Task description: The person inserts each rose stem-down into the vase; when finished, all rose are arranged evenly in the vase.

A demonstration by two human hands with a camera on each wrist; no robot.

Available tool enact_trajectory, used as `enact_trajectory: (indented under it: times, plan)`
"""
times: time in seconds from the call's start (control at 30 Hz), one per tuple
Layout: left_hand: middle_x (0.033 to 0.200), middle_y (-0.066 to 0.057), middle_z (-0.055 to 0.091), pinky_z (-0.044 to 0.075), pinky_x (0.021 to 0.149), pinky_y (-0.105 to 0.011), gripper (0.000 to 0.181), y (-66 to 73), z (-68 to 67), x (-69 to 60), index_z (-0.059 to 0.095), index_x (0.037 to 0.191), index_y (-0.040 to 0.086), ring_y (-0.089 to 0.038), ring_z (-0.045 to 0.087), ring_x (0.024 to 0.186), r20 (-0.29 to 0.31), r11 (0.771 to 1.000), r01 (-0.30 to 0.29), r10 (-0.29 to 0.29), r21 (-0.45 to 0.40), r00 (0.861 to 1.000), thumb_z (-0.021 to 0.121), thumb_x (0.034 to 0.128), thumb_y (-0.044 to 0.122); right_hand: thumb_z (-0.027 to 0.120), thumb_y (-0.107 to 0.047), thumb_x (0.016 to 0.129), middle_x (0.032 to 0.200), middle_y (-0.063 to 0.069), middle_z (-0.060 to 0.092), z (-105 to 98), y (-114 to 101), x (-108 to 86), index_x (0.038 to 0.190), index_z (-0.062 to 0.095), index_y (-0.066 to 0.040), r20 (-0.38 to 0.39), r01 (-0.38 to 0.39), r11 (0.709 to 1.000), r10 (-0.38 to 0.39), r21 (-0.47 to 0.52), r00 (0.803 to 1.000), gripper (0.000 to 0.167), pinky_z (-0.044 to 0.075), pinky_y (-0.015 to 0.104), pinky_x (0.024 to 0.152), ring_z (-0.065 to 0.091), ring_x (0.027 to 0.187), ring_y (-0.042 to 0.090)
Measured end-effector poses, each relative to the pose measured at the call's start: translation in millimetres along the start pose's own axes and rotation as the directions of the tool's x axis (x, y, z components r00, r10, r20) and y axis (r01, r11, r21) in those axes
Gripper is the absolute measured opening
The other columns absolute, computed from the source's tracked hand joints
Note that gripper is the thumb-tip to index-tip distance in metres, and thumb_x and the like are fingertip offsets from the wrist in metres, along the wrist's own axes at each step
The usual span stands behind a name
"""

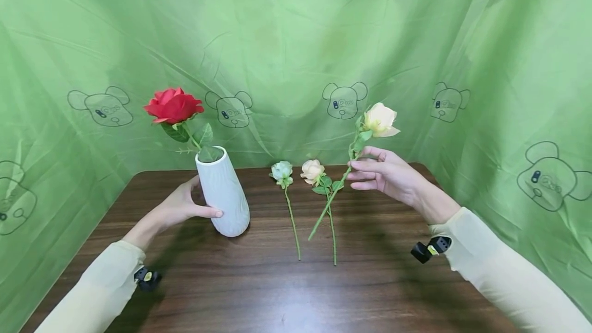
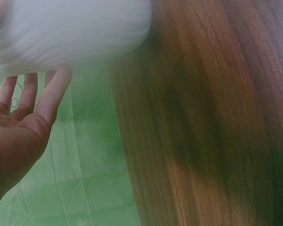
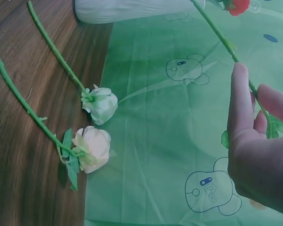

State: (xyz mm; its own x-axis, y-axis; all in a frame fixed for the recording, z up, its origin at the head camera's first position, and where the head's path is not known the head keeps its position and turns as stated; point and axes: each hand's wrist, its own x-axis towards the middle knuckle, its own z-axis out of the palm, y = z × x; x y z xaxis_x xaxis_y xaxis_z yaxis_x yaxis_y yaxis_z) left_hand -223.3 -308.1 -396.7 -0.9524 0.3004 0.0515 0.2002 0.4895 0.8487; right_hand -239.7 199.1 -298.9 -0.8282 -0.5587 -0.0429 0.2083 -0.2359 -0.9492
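My left hand (image 1: 180,204) grips the white vase (image 1: 224,194) from its left side, thumb across the front; the vase leans a little to the left. A red rose (image 1: 173,106) stands in its mouth. In the left wrist view the fingers of the left hand (image 2: 26,117) touch the underside of the vase (image 2: 70,33). My right hand (image 1: 390,176) pinches the stem of a cream-yellow rose (image 1: 380,120), bloom up and stem slanting down to the left. The right wrist view shows that stem (image 3: 217,30) between thumb and fingers of the right hand (image 3: 259,146).
On the brown table (image 1: 277,292) lie a pale green rose (image 1: 281,171) and a peach rose (image 1: 312,170), side by side between the hands, stems toward the front edge. The held stem passes over the peach rose's stem in the head view. Green curtains (image 1: 287,55) surround the table.
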Motion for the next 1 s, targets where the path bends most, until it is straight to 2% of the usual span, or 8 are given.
enact_trajectory:
  times: [0.23, 0.43, 0.6, 0.73, 1.0]
  plan:
    - [0.12, -0.011, 0.064, 0.053, 0.083, -0.035, 0.081, -1.6, -1.2, -1.0, 0.047, 0.139, 0.008, -0.032, 0.059, 0.11, -0.006, 1.0, -0.002, 0.002, 0.024, 1.0, 0.093, 0.0742, 0.025, 0.057, 0.004, 0.1, 0.101, 0.013, 0.074, 8.2, 0.9, 3.9, 0.107, 0.055, -0.006, -0.013, 0.001, 1.0, -0.001, -0.013, 1.0, 0.012, 0.056, 0.048, 0.089, 0.074, 0.092, 0.025]
    - [0.12, -0.011, 0.063, 0.053, 0.084, -0.035, 0.08, 0.0, -2.2, -0.9, 0.047, 0.139, 0.008, -0.032, 0.058, 0.111, -0.006, 0.999, -0.008, 0.008, 0.033, 1.0, 0.092, 0.0747, 0.025, 0.06, 0.004, 0.099, 0.104, 0.014, 0.073, 13.7, 0.1, 7.1, 0.11, 0.056, -0.004, -0.03, 0.017, 0.999, -0.018, -0.029, 0.999, 0.014, 0.054, 0.048, 0.092, 0.072, 0.1, 0.029]
    - [0.121, -0.01, 0.063, 0.053, 0.086, -0.039, 0.082, 1.0, -1.4, -0.8, 0.046, 0.14, 0.007, -0.028, 0.059, 0.111, -0.003, 0.999, -0.009, 0.009, 0.032, 1.0, 0.092, 0.0746, 0.025, 0.06, 0.005, 0.098, 0.104, 0.015, 0.073, 17.5, -1.4, 6.5, 0.11, 0.056, -0.004, -0.053, 0.012, 1.0, -0.013, -0.012, 0.999, 0.015, 0.053, 0.048, 0.092, 0.071, 0.103, 0.029]
    - [0.121, -0.009, 0.064, 0.052, 0.088, -0.042, 0.083, 1.3, -0.8, -1.2, 0.046, 0.141, 0.007, -0.028, 0.059, 0.111, -0.004, 1.0, -0.002, 0.002, 0.028, 1.0, 0.093, 0.0742, 0.025, 0.06, 0.005, 0.098, 0.106, 0.016, 0.073, 19.4, -2.7, 5.0, 0.11, 0.057, -0.004, -0.048, 0.011, 1.0, -0.011, -0.006, 0.999, 0.015, 0.054, 0.048, 0.092, 0.071, 0.104, 0.03]
    - [0.122, -0.01, 0.063, 0.053, 0.085, -0.038, 0.082, 1.9, -1.0, -0.4, 0.046, 0.141, 0.008, -0.032, 0.058, 0.112, 0.003, 1.0, -0.002, 0.002, 0.022, 1.0, 0.092, 0.0752, 0.025, 0.063, 0.003, 0.098, 0.109, 0.019, 0.073, 23.7, -6.6, 8.4, 0.111, 0.064, 0.0, -0.014, 0.02, 1.0, -0.021, -0.02, 1.0, 0.014, 0.054, 0.047, 0.092, 0.071, 0.105, 0.03]
